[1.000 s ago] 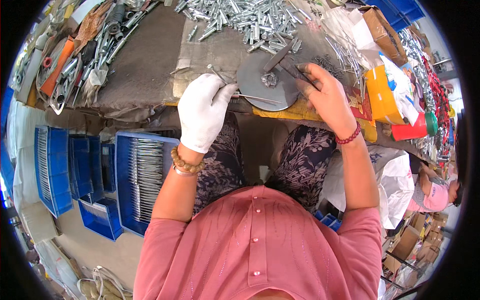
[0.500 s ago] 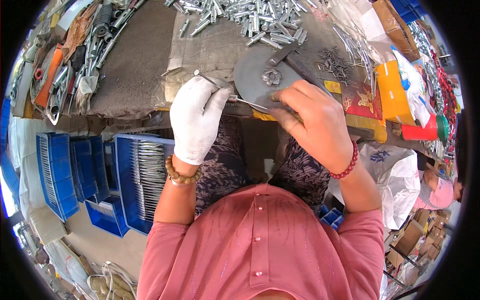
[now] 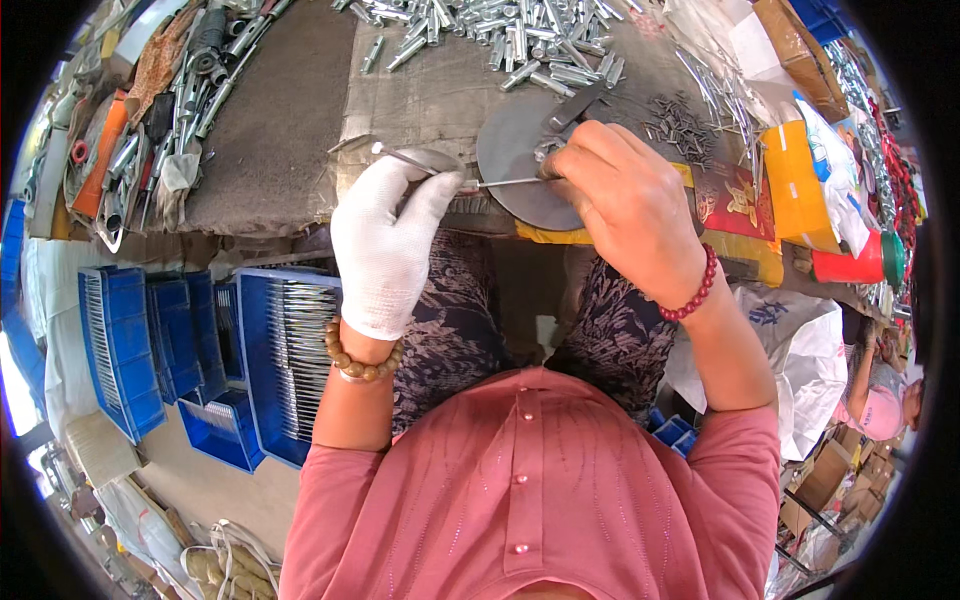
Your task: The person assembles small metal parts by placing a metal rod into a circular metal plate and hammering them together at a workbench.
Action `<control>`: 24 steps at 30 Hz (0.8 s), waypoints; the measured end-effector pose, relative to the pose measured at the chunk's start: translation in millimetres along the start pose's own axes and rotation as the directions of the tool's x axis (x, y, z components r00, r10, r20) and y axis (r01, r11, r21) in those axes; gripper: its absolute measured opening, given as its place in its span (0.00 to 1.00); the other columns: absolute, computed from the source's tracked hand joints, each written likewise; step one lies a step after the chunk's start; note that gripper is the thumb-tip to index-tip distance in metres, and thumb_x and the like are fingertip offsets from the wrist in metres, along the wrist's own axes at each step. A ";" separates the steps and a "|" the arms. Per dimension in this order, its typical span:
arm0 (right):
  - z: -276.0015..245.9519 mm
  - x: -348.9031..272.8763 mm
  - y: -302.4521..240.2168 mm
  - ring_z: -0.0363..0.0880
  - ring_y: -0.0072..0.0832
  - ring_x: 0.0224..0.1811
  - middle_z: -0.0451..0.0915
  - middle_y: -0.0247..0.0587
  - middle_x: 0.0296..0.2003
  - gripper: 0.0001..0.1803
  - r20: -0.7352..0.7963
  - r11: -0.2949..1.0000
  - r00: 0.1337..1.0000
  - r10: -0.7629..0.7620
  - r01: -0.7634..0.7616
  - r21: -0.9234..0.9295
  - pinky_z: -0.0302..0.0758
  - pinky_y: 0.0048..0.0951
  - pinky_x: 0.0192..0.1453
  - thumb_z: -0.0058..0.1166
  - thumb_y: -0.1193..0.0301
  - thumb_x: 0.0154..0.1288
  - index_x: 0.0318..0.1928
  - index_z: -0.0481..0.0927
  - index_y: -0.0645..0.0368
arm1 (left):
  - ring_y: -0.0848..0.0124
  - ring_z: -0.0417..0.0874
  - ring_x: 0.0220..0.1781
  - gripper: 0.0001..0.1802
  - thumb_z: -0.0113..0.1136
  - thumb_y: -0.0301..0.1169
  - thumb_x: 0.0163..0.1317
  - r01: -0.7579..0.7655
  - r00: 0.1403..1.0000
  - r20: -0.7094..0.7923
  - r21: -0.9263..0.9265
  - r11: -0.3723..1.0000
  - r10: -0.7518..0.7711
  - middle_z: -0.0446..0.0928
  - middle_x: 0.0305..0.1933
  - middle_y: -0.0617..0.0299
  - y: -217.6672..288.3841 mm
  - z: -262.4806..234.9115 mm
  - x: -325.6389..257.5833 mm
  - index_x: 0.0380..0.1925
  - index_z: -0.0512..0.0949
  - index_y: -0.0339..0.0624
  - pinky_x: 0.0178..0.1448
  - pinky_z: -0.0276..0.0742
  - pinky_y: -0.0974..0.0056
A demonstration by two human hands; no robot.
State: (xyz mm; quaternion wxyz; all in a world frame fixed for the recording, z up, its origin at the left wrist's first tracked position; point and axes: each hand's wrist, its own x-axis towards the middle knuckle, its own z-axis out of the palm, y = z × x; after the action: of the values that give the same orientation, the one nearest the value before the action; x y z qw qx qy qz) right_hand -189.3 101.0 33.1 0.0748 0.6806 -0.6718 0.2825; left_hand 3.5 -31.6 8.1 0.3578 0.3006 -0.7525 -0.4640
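Head view: holding thin metal rod roughly level between both hands, above near edge of workbench. Gripping rod's left end in closed left gloved hand, with headed metal stem poking out; unclear whether joined to rod. Apparently pinching other end in fingertips of right bare hand, contact partly hidden. Judged step: two-handed handling of rod, calling next for firm support at both ends. Just beyond: grey disc, hammer at far edge. Farther: silver tubes.

Hammer handle hidden behind the right hand, metal pieces cut off above
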 end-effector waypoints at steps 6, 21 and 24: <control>7.6 0.5 12.8 0.81 0.42 0.42 0.77 0.41 0.36 0.08 -0.006 1.000 1.000 -0.024 0.024 -0.014 0.80 0.41 0.45 0.58 0.80 0.60 0.41 0.82 0.58 | 0.68 0.86 0.36 0.04 0.69 0.22 0.66 -0.061 0.998 -0.005 0.086 0.994 0.062 0.86 0.35 0.54 -1.3 7.2 1.2 0.40 0.86 0.34 0.45 0.80 0.65; 10.2 -3.2 15.8 0.83 0.40 0.43 0.76 0.39 0.36 0.07 -0.030 1.000 1.000 -0.009 0.008 -0.012 0.81 0.41 0.44 0.58 0.80 0.59 0.38 0.81 0.56 | 0.74 0.84 0.36 0.04 0.68 0.24 0.69 -0.105 0.994 0.037 0.188 0.976 0.100 0.86 0.35 0.59 -13.2 11.6 8.9 0.39 0.86 0.34 0.45 0.79 0.66; 11.7 -4.3 17.6 0.83 0.40 0.43 0.76 0.38 0.36 0.07 -0.044 1.000 0.999 -0.020 0.019 -0.021 0.81 0.41 0.44 0.58 0.79 0.60 0.39 0.82 0.56 | 0.74 0.83 0.36 0.04 0.68 0.24 0.69 -0.119 0.993 0.021 0.203 0.972 0.117 0.86 0.35 0.59 -16.5 13.8 8.6 0.39 0.86 0.34 0.45 0.79 0.66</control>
State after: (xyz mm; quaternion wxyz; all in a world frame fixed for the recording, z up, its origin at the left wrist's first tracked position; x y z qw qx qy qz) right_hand -202.5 97.6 16.4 0.0994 0.6800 -0.6661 0.2899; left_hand -10.6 -38.1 -9.1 0.3486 0.2882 -0.8143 -0.3638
